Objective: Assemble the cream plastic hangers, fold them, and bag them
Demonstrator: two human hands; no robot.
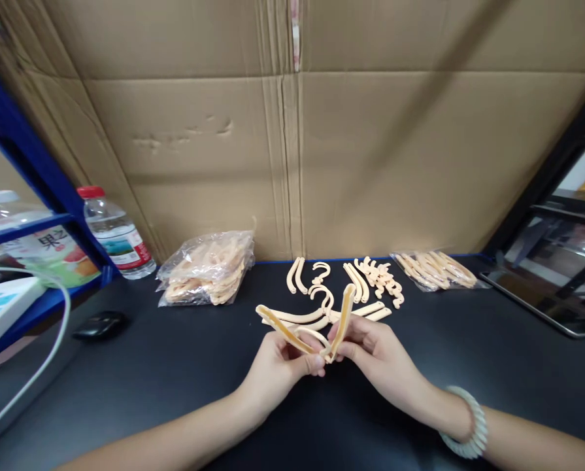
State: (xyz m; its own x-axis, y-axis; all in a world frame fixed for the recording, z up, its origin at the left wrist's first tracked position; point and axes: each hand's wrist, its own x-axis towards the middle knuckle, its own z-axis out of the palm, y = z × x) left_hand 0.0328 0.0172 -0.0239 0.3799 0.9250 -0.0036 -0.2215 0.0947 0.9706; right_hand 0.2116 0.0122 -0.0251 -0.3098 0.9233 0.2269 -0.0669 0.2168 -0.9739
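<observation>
Between my hands is a cream plastic folding clothes hanger (342, 320), its two arms raised in a V with tan hollow undersides facing me. My left hand (285, 360) pinches the left arm near the central joint, thumb at the joint. My right hand (378, 347) grips the base of the right arm. A curved piece, apparently the hook, shows between the arms, partly hidden by my fingers. Just beyond, an assembled hanger (302, 319) lies on the black table, with loose hanger arms (297, 275), a hook (321, 269) and a pile of small hooks (380, 278) behind it.
At the back left stands a clear bag of hanger parts (206, 268); another bag (436, 269) lies at the back right. A water bottle (120, 239), black mouse (100, 325) and white cable (59, 333) are on the left. Cardboard (419, 144) walls the back.
</observation>
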